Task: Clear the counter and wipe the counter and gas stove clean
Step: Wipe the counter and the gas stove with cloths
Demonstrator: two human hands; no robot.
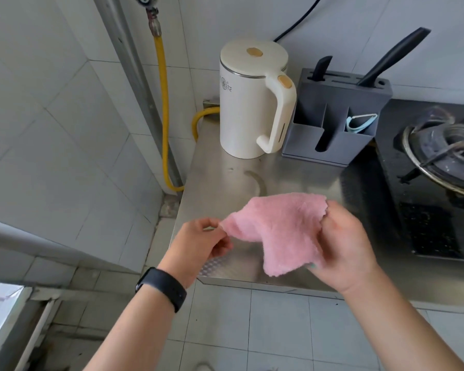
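A pink fluffy cloth (279, 228) hangs spread between both hands, just above the front part of the steel counter (220, 172). My left hand (201, 245) pinches its left corner. My right hand (343, 245) grips its right edge. A curved brownish stain (257, 183) marks the counter behind the cloth. The black gas stove (429, 231) lies at the right, with a burner (445, 159) and its metal ring.
A cream electric kettle (252, 100) stands at the back of the counter, beside a grey knife block (335, 129) holding black-handled knives and a blue peeler. A yellow gas hose (164, 108) runs down the tiled wall at left. Tiled floor lies below.
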